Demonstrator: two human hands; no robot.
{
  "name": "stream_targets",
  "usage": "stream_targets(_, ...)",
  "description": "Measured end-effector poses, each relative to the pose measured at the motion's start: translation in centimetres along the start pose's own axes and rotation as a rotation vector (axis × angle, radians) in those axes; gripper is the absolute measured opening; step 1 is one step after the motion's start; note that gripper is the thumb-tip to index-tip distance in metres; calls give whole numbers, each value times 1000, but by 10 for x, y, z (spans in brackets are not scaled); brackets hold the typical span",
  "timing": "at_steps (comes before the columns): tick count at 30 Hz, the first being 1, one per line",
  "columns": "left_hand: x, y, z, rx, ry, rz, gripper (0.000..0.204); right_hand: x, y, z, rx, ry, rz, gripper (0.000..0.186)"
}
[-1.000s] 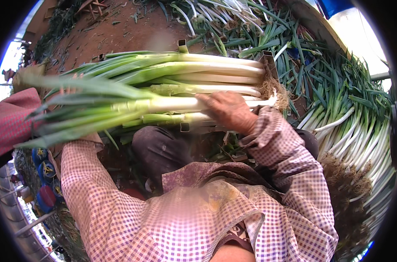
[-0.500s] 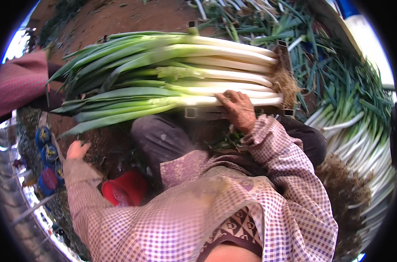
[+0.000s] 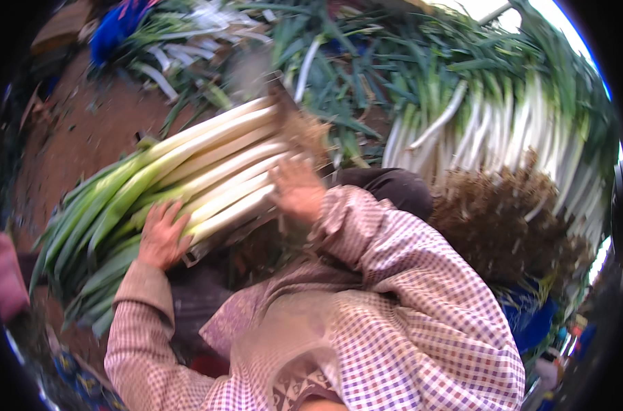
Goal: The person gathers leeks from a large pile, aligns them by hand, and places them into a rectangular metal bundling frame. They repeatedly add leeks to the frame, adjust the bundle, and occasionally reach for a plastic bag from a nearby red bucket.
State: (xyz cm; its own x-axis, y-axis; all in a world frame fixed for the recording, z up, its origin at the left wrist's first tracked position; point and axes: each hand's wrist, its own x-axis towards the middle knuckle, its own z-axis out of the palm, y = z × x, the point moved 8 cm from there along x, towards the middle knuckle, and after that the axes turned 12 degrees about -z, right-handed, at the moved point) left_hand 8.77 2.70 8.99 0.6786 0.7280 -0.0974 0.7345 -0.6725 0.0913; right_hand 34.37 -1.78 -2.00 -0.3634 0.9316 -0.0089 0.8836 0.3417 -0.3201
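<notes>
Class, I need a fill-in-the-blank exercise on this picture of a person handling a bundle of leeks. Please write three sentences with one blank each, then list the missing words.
1. Both hands rest on a bundle of long leeks with white stems and ____ leaves.
2. The left hand lies nearer the leafy end, and the right hand lies nearer the ____ end.
3. The person's sleeves have a small ____ pattern.

Missing words: green; root; checked
</notes>
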Motion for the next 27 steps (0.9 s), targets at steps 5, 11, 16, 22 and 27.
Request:
stream_targets(5, -9, -4, 14, -27, 48, 78, 44, 1, -16, -29, 208, -246, 98, 70)
stream_targets(11, -5, -6, 22, 11, 24, 97, 44, 14, -9, -26, 210, -340, 27, 72)
stream_targets(16, 6, -2, 10, 10, -128, 25, 45, -41, 55, -178, 440, 559, -3, 62)
stream_targets(22, 19, 2, 5, 69, -180, 35, 48, -259, 313, -227, 37, 596, 1147, 100)
stream_targets(27, 16, 5, 0, 135, -188, 45, 45, -335, 371, -177, 111, 282, 1527, 103)
